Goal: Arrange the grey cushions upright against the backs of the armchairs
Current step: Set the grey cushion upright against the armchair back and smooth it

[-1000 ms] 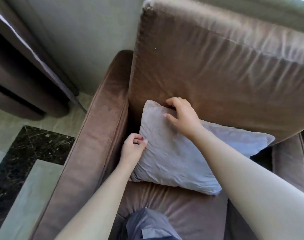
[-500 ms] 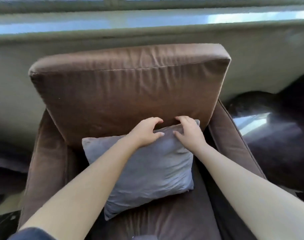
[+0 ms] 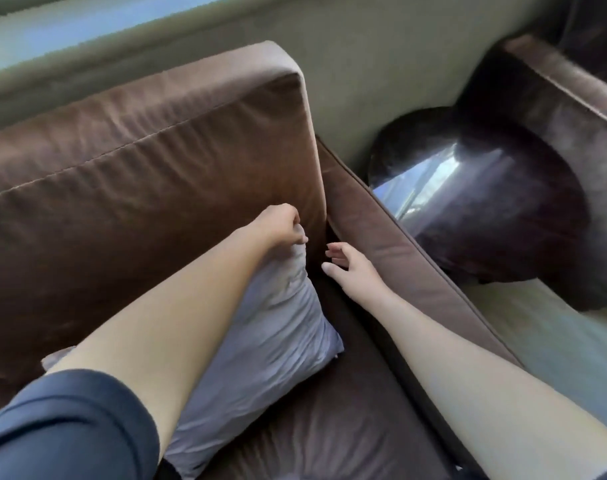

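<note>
Fingers [image 3: 297, 233] of the left hand [image 3: 278, 225] are curled together and pinched on the top right corner of the grey cushion [image 3: 274, 327], bunching the fabric into a small peak just under the knuckles. Directly behind those knuckles rises the brown back cushion [image 3: 149, 161] of the armchair [image 3: 381, 223], and the grey cushion leans against it, tilted rather than fully upright, its lower edge resting on the dark brown seat [image 3: 329, 420]. Just beside the pinched corner, across a narrow gap, the right hand [image 3: 350, 268] hovers with its fingers spread and loosely extended, clasping nothing; its fingertips point toward the dark crevice where the back cushion meets the armrest [image 3: 409, 268]. That armrest runs just beyond the right hand's outer side, and whether the wrist touches it cannot be told. Below the left hand, the bare left forearm crosses over the middle of the grey cushion, ending in a dark blue sleeve [image 3: 70, 427] at the near edge. Farther out past the armrest stands a glossy dark round table [image 3: 485, 209], reflecting light, and beyond it the brown side of a second armchair [image 3: 565, 109]. Behind everything runs a pale greenish wall [image 3: 381, 64].
</note>
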Demonstrator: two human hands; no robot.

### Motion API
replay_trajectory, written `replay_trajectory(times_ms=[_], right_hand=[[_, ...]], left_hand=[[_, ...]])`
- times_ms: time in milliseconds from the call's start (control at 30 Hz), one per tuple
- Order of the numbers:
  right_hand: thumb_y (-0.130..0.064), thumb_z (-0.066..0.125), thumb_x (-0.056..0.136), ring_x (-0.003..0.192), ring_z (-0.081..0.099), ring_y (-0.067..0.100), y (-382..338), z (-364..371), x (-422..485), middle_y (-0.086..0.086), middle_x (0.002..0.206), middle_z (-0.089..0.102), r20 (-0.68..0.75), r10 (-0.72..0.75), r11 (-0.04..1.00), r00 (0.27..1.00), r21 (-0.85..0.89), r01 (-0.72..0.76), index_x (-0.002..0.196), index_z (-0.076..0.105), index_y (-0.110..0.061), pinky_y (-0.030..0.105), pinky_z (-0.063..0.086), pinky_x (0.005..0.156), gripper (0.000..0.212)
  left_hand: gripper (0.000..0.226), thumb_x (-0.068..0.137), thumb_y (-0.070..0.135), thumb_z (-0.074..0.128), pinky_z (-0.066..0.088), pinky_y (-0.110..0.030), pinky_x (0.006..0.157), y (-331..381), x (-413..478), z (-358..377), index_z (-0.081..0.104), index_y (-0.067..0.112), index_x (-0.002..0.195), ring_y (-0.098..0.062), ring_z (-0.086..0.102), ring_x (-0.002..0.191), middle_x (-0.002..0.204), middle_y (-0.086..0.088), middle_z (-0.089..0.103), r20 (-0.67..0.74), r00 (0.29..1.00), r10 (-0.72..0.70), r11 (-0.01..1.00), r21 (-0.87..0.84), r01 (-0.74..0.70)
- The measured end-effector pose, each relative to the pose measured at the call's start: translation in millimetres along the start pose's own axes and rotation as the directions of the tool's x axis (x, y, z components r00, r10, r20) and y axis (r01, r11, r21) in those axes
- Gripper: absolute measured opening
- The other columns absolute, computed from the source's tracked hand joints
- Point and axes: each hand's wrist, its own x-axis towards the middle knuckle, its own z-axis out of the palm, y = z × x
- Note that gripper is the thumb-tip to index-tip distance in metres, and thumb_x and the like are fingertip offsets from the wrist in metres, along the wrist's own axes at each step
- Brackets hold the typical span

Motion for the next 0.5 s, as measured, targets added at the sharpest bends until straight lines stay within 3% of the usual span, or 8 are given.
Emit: replay_trajectory(times_ms=[133,233,300,400,500], right_hand=[[-0.018,0.063,0.09,0.105,0.063,0.02,62,23,-8,0.008,0.115,0.067,0.006,0.187,0.982,0.982,-0.025,-0.187,0.121,0.061,-0.011,0.04,0.048,0.099,0.031],[-0.016,0.058,0.091,0.107,0.061,0.025,116,39,-22,0.01,0.115,0.067,0.009,0.383,0.92,0.924,-0.094,-0.381,0.121,0.061,-0.01,0.028,0.046,0.089,0.031],[-0.015,0.055,0.092,0.107,0.061,0.025,147,47,-29,0.009,0.115,0.067,0.023,0.464,0.879,0.886,-0.133,-0.457,0.124,0.059,-0.01,0.024,0.042,0.083,0.033],[-0.012,0.058,0.091,0.104,0.06,0.023,180,59,-33,0.011,0.115,0.066,0.072,0.465,0.879,0.882,-0.151,-0.452,0.122,0.06,-0.007,0.025,0.041,0.082,0.031],[-0.016,0.066,0.087,0.095,0.063,0.022,195,70,-30,0.008,0.103,0.065,0.087,0.438,0.89,0.895,-0.182,-0.418,0.103,0.065,-0.013,0.027,0.041,0.073,0.016]], left_hand=[[0.025,0.077,0.029,0.078,0.049,-0.026,0.076,-6,10,-7,0.074,0.019,0.101,-0.019,0.067,0.093,0.096,-0.001,0.073,0.0,1.0,0.0,1.0,0.004,0.0],[0.015,0.073,0.03,0.08,0.047,-0.027,0.066,-12,25,-6,0.073,0.018,0.078,-0.018,0.067,0.079,0.077,0.002,0.071,0.0,0.999,-0.036,0.999,-0.025,0.036],[0.015,0.072,0.027,0.083,0.045,-0.026,0.064,-17,34,-6,0.072,0.017,0.076,-0.015,0.063,0.074,0.071,0.004,0.067,0.001,0.998,-0.068,0.996,-0.06,0.068],[0.015,0.072,0.022,0.085,0.044,-0.024,0.059,-22,45,-9,0.075,0.015,0.08,-0.009,0.057,0.065,0.067,0.004,0.065,0.038,0.995,-0.092,0.989,-0.114,0.096],[0.017,0.073,0.023,0.085,0.046,-0.023,0.055,-26,51,-8,0.076,0.014,0.083,-0.008,0.056,0.059,0.066,0.003,0.064,0.027,0.992,-0.126,0.981,-0.144,0.128]])
